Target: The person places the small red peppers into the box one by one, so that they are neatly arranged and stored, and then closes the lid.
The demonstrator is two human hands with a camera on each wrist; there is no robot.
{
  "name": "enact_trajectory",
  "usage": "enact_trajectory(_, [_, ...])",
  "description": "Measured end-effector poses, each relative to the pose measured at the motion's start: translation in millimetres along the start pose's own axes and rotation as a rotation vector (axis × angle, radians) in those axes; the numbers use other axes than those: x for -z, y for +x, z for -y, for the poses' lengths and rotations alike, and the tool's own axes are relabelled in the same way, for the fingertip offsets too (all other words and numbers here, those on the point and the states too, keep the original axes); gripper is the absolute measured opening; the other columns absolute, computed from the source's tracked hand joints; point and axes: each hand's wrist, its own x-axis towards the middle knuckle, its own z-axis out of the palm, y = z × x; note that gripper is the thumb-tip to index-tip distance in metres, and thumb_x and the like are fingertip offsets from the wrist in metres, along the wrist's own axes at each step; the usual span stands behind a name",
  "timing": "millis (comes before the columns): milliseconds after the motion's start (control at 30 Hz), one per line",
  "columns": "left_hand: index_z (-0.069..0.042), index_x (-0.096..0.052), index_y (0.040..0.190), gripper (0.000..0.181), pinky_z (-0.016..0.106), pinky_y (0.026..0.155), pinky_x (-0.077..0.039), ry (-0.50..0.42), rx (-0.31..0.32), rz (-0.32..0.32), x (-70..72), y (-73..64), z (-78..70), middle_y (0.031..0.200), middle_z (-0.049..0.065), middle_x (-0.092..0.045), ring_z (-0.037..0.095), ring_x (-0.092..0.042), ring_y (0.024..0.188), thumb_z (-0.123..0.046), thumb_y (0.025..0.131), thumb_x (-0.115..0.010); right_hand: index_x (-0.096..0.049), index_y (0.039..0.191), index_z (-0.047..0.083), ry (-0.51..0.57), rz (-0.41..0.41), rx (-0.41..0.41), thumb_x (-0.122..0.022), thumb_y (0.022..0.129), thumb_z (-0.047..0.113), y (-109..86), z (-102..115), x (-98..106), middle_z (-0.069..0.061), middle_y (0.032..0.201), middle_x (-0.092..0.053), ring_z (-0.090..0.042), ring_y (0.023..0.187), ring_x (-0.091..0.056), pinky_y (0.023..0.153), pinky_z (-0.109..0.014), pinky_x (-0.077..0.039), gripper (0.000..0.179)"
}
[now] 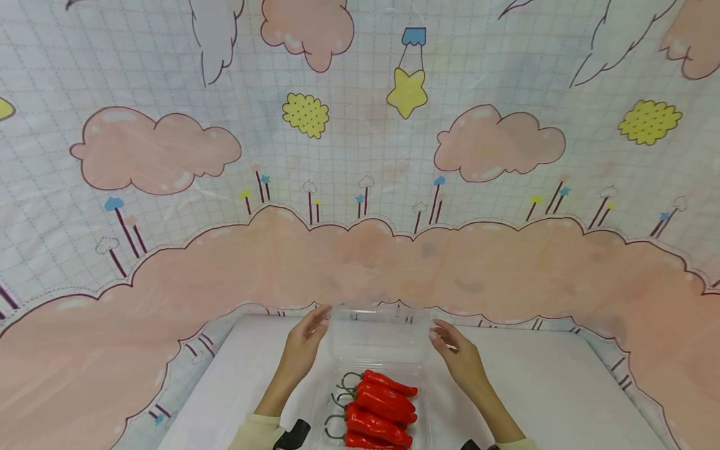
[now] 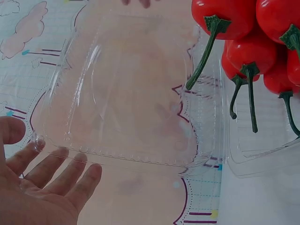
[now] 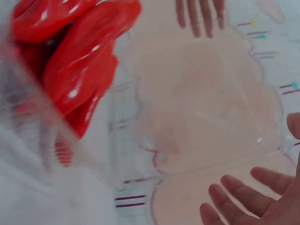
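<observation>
Several glossy red peppers point(image 1: 382, 403) with green stems lie piled in a clear plastic clamshell box point(image 1: 425, 406). Its transparent lid point(image 1: 382, 342) stands raised at the far side, hinged to the base. My left hand point(image 1: 300, 351) is at the lid's left edge; in the left wrist view, its extended fingers point(image 2: 75, 168) overlap the lid's corner, the thumb apart from them. On the opposite side, my right hand point(image 1: 462, 357) is beside the lid's right edge. The right wrist view shows its fingers point(image 3: 241, 194) spread and relaxed near that edge, gripping nothing.
The box sits on a white tabletop point(image 1: 236, 369). Behind and around the table hangs a patterned cloth point(image 1: 360, 262) with pink clouds and stars. Black wrist straps point(image 1: 292, 434) and pale sleeves show at the bottom of the head view.
</observation>
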Motion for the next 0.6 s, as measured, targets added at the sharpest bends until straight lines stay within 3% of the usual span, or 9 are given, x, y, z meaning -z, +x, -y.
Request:
enact_trajectory(133, [-0.009, -0.055, 0.139, 0.039, 0.049, 0.108, -0.042, 0.034, -0.007, 0.000, 0.4, -2.6, -1.1, 0.140, 0.011, -0.059, 0.029, -0.054, 0.131, -0.017, 0.101, -0.053, -0.060, 0.135, 0.012, -0.032, 0.004, 0.002, -0.052, 0.100, 0.039, -0.6, 11, 5, -0.011, 0.125, -0.069, -0.031, 0.117, -0.063, 0.097, -0.048, -0.051, 0.044])
enact_trajectory(400, [-0.012, -0.058, 0.135, 0.036, 0.046, 0.106, -0.045, 0.073, 0.034, 0.017, 3.2, -10.9, 1.0, 0.135, 0.010, -0.063, 0.027, -0.058, 0.126, -0.024, 0.101, -0.053, -0.064, 0.128, 0.006, -0.063, 0.050, -0.016, -0.045, 0.103, 0.040, -7.8, 19, 9, -0.010, 0.110, -0.075, -0.029, 0.107, -0.068, 0.095, -0.053, -0.051, 0.046])
enact_trajectory(600, [-0.010, -0.056, 0.138, 0.041, 0.045, 0.106, -0.044, 0.104, 0.056, 0.049, 7.9, -17.3, 3.2, 0.134, 0.011, -0.063, 0.026, -0.061, 0.124, -0.029, 0.103, -0.049, -0.066, 0.126, 0.004, -0.068, 0.092, -0.058, -0.044, 0.103, 0.044, -13.3, 22, 10, -0.011, 0.113, -0.074, -0.031, 0.109, -0.067, 0.097, -0.055, -0.049, 0.051])
